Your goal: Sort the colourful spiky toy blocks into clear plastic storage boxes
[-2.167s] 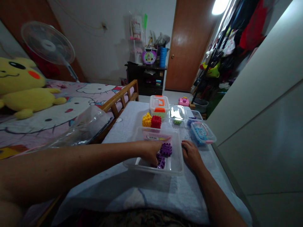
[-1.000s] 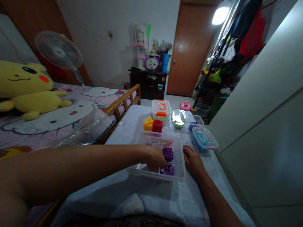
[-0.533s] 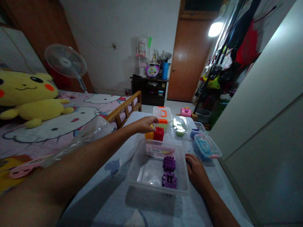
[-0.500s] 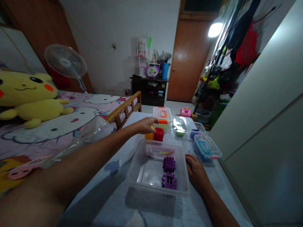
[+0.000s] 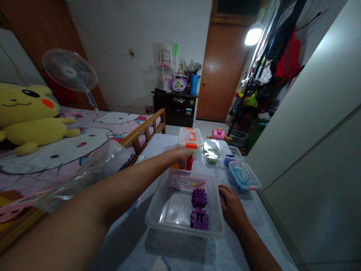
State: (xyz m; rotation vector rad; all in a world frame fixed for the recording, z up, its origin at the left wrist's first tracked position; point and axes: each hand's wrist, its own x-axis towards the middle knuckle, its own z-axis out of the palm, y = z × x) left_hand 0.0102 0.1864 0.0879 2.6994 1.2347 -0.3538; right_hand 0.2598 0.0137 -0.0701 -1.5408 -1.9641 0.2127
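A clear plastic tub (image 5: 156, 210) stands on the cloth-covered table, with two purple toothed blocks (image 5: 199, 197) (image 5: 199, 219) and a pink label (image 5: 187, 183) inside. My left hand (image 5: 182, 154) reaches past the tub's far wall and lies over a yellow block (image 5: 175, 165) and a red block (image 5: 190, 162). Its fingers curl down onto them, and the grip itself is hidden. My right hand (image 5: 231, 205) rests flat on the table against the tub's right wall and holds nothing.
Behind the blocks stand an orange-lidded box (image 5: 190, 137), a clear box with green pieces (image 5: 211, 150), one with blue pieces (image 5: 229, 154) and a blue box with a pink handle (image 5: 242, 175). A crumpled plastic bag (image 5: 93, 169) and a bed lie left, a wardrobe wall (image 5: 310, 131) right.
My left hand left the tub, where it was among the purple blocks, and moved forward onto the yellow and red blocks. The right hand stayed beside the tub.
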